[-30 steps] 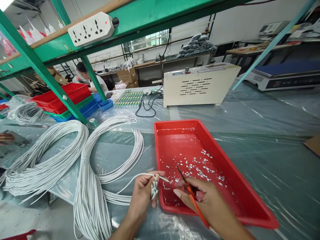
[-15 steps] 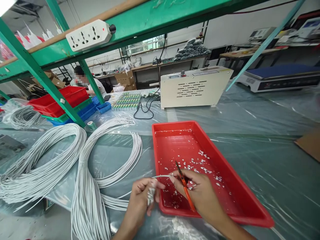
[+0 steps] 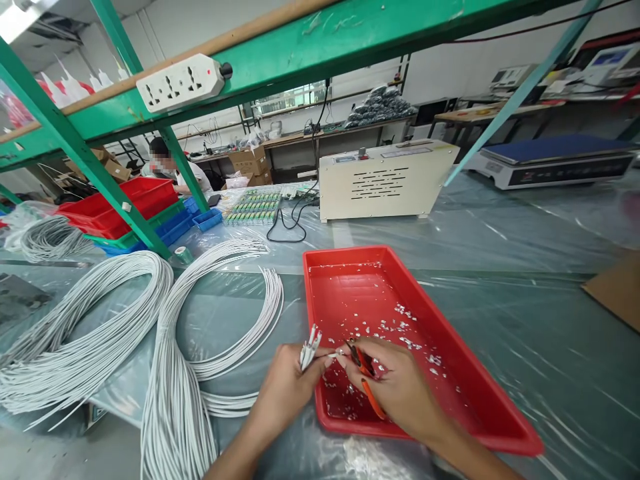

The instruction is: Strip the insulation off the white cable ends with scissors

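My left hand (image 3: 295, 383) is closed round a bundle of white cables (image 3: 311, 348), whose cut ends stick up between thumb and fingers. Its thumb and forefinger pinch near the tip of a single cable. Against that tip, my right hand (image 3: 393, 380) brings its own fingertips, closed round orange-handled cutters (image 3: 373, 398). The dark jaws of the cutters point up and to the left. Both hands are over the near left part of a red tray (image 3: 480, 393) with small silvery and white scraps (image 3: 410, 343) scattered on its floor.
Large coils of white cable (image 3: 175, 400) lie on the plastic-covered table to the left. A cream metal box (image 3: 385, 180) stands behind the tray, a scale (image 3: 555, 163) at the back right. Stacked bins (image 3: 130, 207) and a green frame (image 3: 115, 183) are left. One person (image 3: 175, 167) sits beyond.
My left hand has turned so that the cable ends point upward, and its fingertips have come closer to my right hand. The cutters have shifted slightly in my right hand.
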Demonstrator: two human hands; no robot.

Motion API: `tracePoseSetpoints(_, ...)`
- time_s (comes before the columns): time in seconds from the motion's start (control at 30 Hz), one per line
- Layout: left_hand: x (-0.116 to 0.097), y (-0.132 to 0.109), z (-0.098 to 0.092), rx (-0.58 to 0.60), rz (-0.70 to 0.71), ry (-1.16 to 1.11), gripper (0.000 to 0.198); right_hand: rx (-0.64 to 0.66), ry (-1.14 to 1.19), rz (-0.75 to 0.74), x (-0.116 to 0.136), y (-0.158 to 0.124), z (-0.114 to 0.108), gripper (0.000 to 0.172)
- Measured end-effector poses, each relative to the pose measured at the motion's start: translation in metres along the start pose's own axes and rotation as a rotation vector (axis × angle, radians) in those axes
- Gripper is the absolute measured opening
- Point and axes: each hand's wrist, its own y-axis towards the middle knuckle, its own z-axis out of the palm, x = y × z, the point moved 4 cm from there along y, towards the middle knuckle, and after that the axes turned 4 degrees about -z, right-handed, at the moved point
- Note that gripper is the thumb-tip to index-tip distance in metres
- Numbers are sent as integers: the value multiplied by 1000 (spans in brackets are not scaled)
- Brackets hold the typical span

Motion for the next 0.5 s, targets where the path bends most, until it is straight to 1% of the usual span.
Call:
tracePoseSetpoints(0.07,2,-2,1,-43,-9,5,26,16,-27,-12,0,-1,-3,22)
tracePoseSetpoints(0.13,4,-4,1,-70,-11,29,24,57,-104,-62,3,-1,-7,21)
tracePoseSetpoints(0.27,3,-7,2,-60,-6,71,27,196,-323,-219,14,2,-11,14)
tracePoseSetpoints(0.33,3,-8,3,-36,4,71,33,250,-375,-246,18,3,-13,11)
tracePoseSetpoints(0.4,2,-8,4,-22,6,67,36,282,-353,-197,18,4,-15,13)
tracePoseSetpoints(0.5,3,-10,4,-33,-28,69,27,302,-244,-51,11,4,-15,20)
